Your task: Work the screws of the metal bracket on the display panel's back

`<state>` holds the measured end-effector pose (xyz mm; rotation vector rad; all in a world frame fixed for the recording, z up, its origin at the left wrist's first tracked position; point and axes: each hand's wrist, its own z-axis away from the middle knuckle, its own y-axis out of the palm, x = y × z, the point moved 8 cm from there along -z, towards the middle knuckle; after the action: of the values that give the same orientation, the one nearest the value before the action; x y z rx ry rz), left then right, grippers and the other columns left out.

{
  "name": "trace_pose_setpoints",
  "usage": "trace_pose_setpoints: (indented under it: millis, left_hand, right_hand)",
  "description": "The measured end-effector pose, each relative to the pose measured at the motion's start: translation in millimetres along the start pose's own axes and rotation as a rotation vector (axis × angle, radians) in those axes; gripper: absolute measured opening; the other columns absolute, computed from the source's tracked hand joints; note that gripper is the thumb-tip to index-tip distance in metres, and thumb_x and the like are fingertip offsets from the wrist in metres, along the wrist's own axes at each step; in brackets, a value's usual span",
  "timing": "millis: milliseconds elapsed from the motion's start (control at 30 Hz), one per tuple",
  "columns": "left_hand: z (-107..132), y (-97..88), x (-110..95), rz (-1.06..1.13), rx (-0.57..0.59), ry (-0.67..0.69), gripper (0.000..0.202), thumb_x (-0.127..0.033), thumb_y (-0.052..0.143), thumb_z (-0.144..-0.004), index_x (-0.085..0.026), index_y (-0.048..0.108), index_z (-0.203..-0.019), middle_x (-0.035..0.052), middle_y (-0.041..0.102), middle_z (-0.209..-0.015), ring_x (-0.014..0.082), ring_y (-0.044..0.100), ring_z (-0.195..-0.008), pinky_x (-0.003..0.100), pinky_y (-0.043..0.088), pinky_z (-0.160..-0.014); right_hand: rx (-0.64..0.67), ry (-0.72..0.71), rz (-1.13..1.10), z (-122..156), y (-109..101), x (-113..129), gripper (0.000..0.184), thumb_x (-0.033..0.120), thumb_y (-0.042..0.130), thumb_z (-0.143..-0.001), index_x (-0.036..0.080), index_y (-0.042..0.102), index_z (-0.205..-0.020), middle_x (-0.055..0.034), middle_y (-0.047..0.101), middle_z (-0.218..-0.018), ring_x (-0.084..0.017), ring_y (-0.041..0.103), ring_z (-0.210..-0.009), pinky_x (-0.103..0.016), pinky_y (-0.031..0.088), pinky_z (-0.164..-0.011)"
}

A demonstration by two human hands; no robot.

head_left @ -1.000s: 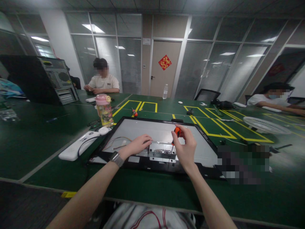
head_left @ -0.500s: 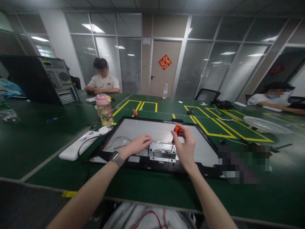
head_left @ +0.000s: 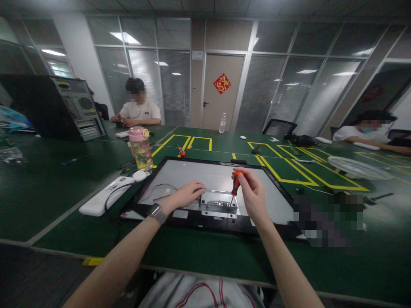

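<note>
A flat display panel [head_left: 180, 171] with a black frame lies on the green table, its pale back facing up. On its near middle sits a silver metal bracket [head_left: 213, 209]. My left hand [head_left: 188, 192] lies on the panel with fingers stretched out, the tips touching the bracket's upper left corner. In my right hand [head_left: 253, 190] is a red and black screwdriver [head_left: 236, 184], pinched at the top of its handle. The shaft points down, with its tip at the bracket's right end. Whether it sits in a screw I cannot tell.
Left of the panel are a white power strip [head_left: 105, 196] with a black cable and a pink-lidded bottle [head_left: 140, 147]. A computer case [head_left: 48, 107] stands further left. Behind the panel lies a small red object [head_left: 181, 151]. Two people [head_left: 141, 109] sit across the table.
My right hand has shifted its grip on the screwdriver; the fingers are more closed and more of the handle shows. My left hand and the panel have stayed put.
</note>
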<state>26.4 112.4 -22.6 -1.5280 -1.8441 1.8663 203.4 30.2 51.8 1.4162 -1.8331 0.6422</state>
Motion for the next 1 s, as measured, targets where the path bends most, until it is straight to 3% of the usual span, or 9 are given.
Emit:
trace_pose_setpoints:
  millis: [133,300,433,567,767,1000]
  left_hand:
    - [-0.7,0.0,0.2,-0.017,-0.009,0.001,0.035,-0.038,0.038,-0.093,-0.017,0.062,-0.107,0.0071,0.06,-0.115,0.0186,0.056,-0.104,0.029,0.041,-0.096]
    - [-0.3,0.4,0.5,-0.006,-0.007,0.012,0.036,-0.039,0.037,-0.094,-0.018,0.062,-0.108,0.0064,0.06,-0.115,0.0183,0.056,-0.103,0.029,0.04,-0.096]
    - [0.5,-0.3,-0.8,-0.009,-0.004,0.013,0.036,-0.039,0.037,-0.094,-0.018,0.062,-0.108,0.0064,0.06,-0.115,0.0182,0.056,-0.104,0.028,0.04,-0.096]
    - [0.4,-0.6,-0.7,-0.004,0.0,0.011,0.037,-0.04,0.036,-0.094,-0.018,0.062,-0.107,0.0063,0.06,-0.115,0.0179,0.056,-0.103,0.028,0.041,-0.096]
    - [-0.3,-0.3,1.0,-0.003,-0.007,0.016,0.037,-0.041,0.037,-0.094,-0.018,0.062,-0.108,0.0064,0.06,-0.115,0.0179,0.056,-0.103,0.029,0.041,-0.096]
    - [-1.1,0.3,2.6,-0.003,-0.005,0.007,0.037,-0.037,0.033,-0.095,-0.017,0.062,-0.107,0.0068,0.06,-0.114,0.0178,0.056,-0.104,0.03,0.04,-0.098]
  right_hand:
    - [0.07,-0.003,-0.135,1.1,7.4,-2.1,0.022,0.036,0.046,-0.091,0.023,0.062,-0.1,-0.004,0.063,-0.089,-0.017,0.06,-0.084,-0.033,0.049,-0.079]
    - [0.046,0.016,-0.052,3.5,6.9,2.7,0.011,0.033,0.059,-0.084,0.024,0.064,-0.086,-0.0004,0.058,-0.079,-0.014,0.056,-0.071,-0.026,0.047,-0.062]
    - [0.065,0.02,-0.064,0.5,5.9,0.4,0.017,0.034,0.052,-0.089,0.023,0.063,-0.098,-0.0017,0.062,-0.08,-0.015,0.06,-0.077,-0.029,0.048,-0.072]
    - [0.016,0.022,-0.117,-2.5,2.0,-3.7,0.02,0.037,0.048,-0.091,0.023,0.061,-0.094,-0.0027,0.064,-0.083,-0.016,0.063,-0.078,-0.033,0.049,-0.075]
    - [-0.059,0.031,0.01,-2.3,-5.3,-0.8,0.015,0.034,0.063,-0.079,0.022,0.065,-0.087,-0.0015,0.061,-0.079,-0.016,0.059,-0.071,-0.029,0.048,-0.064]
    - [-0.108,0.018,0.042,-1.9,-7.5,5.5,0.023,0.032,0.046,-0.09,0.021,0.063,-0.101,-0.0044,0.066,-0.081,-0.019,0.064,-0.081,-0.036,0.048,-0.079]
